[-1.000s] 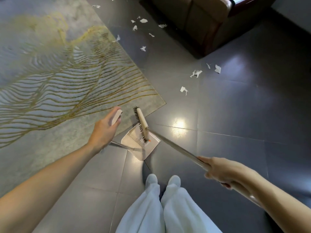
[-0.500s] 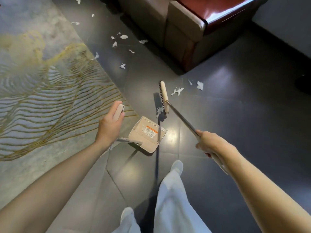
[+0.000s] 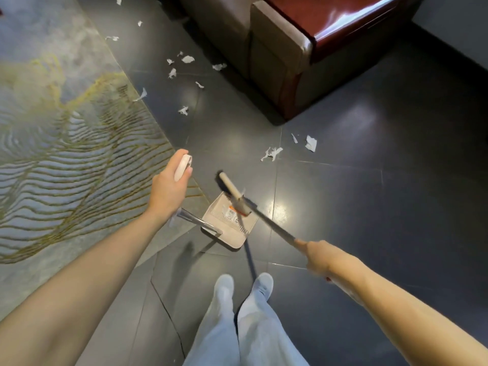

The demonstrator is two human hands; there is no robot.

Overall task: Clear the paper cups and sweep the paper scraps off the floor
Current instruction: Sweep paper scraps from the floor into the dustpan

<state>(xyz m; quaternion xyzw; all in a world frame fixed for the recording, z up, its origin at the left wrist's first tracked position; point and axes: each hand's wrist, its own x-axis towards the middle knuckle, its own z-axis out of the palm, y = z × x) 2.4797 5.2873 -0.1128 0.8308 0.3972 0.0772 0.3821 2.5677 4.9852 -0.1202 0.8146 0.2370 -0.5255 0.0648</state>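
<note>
My left hand grips the white top of the dustpan handle. The beige dustpan rests on the dark tile floor just in front of my feet. My right hand holds the long grey broom handle. The broom head, beige with dark bristles, lies across the dustpan's far edge. White paper scraps lie a little beyond the broom, with another scrap to their right. Several more paper scraps are scattered farther away between the rug and the sofa. No paper cups are in view.
A grey rug with gold wavy lines covers the floor on the left. A brown and red leather sofa stands at the top centre-right. My feet in pale trousers are at the bottom. Dark tiles stretch to the right.
The broom head has swung back from the floor ahead onto the dustpan's edge. The view has moved forward, so the sofa and scraps appear closer. My left hand has kept its grip on the dustpan handle.
</note>
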